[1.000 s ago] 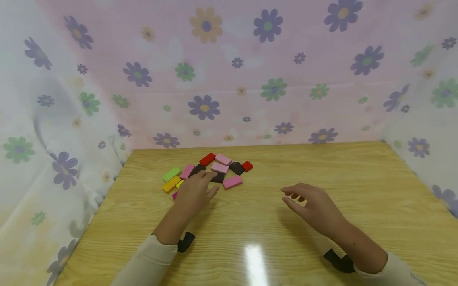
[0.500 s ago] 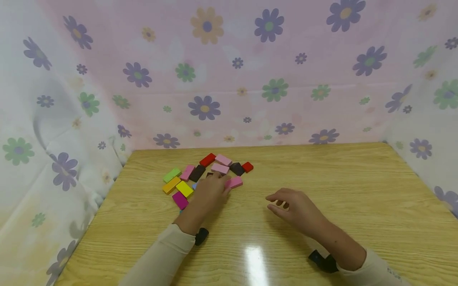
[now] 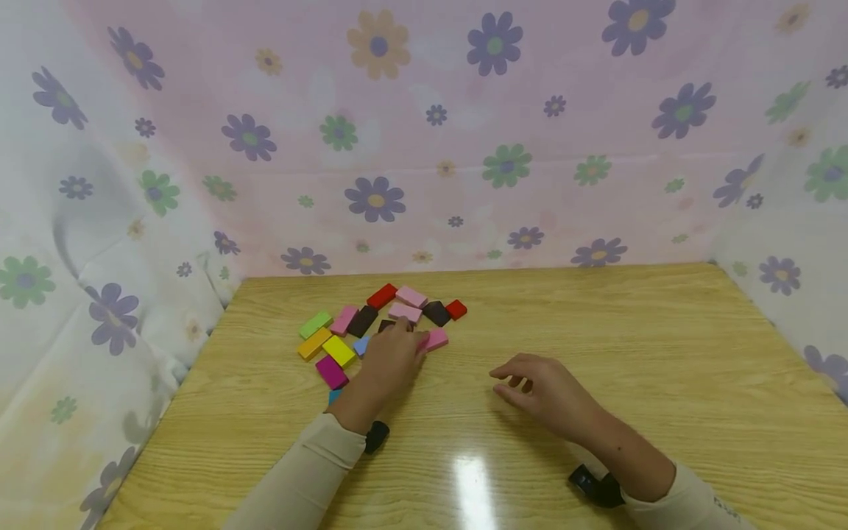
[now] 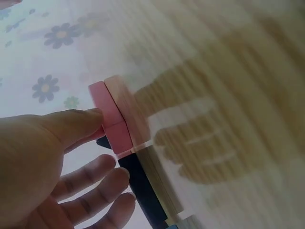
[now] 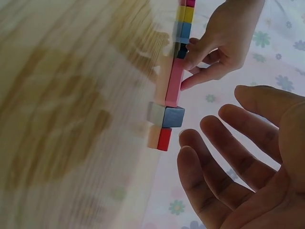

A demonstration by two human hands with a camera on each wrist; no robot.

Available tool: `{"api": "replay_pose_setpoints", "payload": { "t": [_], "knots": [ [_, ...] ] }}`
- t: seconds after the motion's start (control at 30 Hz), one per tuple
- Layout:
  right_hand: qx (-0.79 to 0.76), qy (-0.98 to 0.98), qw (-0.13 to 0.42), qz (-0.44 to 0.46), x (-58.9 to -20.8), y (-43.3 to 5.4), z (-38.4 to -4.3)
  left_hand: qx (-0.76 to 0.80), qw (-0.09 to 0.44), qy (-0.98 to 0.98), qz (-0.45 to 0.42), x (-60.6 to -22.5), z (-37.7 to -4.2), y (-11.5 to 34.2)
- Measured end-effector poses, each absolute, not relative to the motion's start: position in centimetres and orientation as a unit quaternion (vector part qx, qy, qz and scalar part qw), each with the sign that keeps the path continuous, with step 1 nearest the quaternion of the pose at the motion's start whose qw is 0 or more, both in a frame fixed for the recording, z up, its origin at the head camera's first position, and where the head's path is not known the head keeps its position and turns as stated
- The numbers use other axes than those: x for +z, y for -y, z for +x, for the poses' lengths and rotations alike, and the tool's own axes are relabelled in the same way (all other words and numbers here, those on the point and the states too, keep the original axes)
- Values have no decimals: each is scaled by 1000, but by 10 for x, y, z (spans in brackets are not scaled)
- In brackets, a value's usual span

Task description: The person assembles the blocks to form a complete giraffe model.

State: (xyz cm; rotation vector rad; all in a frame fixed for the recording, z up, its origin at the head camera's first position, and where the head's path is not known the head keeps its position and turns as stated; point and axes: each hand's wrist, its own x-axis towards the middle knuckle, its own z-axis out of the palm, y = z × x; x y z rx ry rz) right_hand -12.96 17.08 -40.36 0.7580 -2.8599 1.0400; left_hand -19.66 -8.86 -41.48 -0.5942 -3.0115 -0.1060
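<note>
My left hand (image 3: 391, 361) is at the front right of a loose group of coloured blocks, back up. Its thumb and index finger pinch a pink block (image 3: 437, 339) lying on the table. In the left wrist view the thumb lies against this pink block (image 4: 110, 114), and the other fingers spread beside a black block (image 4: 143, 191). The left hand's palm hides part of the group in the head view. My right hand (image 3: 550, 390) hovers over the table to the right, holding nothing, fingers loosely bent and apart from the blocks.
Around the left hand lie a yellow block (image 3: 340, 352), a magenta block (image 3: 331, 372), an orange block (image 3: 314, 344) and a green block (image 3: 316, 324). Behind are a long red block (image 3: 382, 297), a black piece (image 3: 436, 313) and a small red block (image 3: 456, 309). A flowered cloth (image 3: 450, 199) encloses the table.
My left hand has moved right from above the blocks and come down to the pink block. My right hand has shifted left and slightly nearer me. The blocks look unmoved.
</note>
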Motion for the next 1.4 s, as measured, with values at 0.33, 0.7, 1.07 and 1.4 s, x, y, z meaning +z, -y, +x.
{"api": "replay_pose_setpoints", "payload": {
  "t": [0.33, 0.7, 1.07, 1.4],
  "knots": [
    [332, 909, 9, 253, -408, -172, -132, -54, 23, 973, -222, -415, -188, 93],
    [328, 913, -39, 238, -411, -170, -132, -123, -43, 960, -247, -411, -165, 108],
    [338, 896, -79, 276, -414, -169, -134, -163, -78, 947, -266, -412, -143, 120],
    [333, 900, -77, 272, -412, -161, -141, -180, -83, 942, -271, -411, -135, 124]
  ]
}}
